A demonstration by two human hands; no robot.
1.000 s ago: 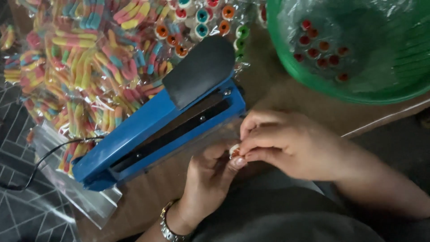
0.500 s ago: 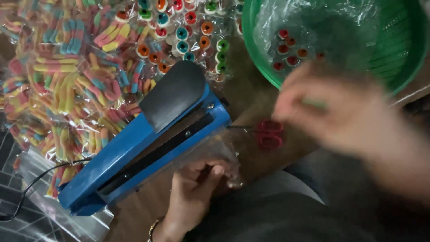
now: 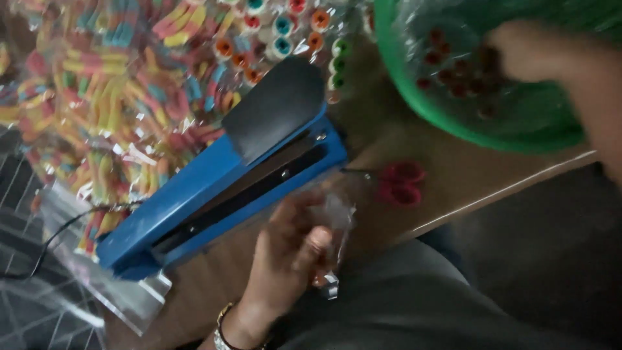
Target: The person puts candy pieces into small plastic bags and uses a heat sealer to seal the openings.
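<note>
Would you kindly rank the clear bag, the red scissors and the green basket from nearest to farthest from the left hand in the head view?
1. Clear bag: held in the left hand, by its fingers.
2. Red scissors: on the table, up and to the right of the hand.
3. Green basket: top right corner, where the right hand reaches in.

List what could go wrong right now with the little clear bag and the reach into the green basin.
1. The left hand pinches the small clear bag loosely near the table edge; it could slip or spill.
2. The right hand is blurred over the red candies in the green basin; a hasty grab might scatter some.
3. The blue heat sealer sits close to the left hand, and red scissors lie nearby; either could be bumped.
</note>
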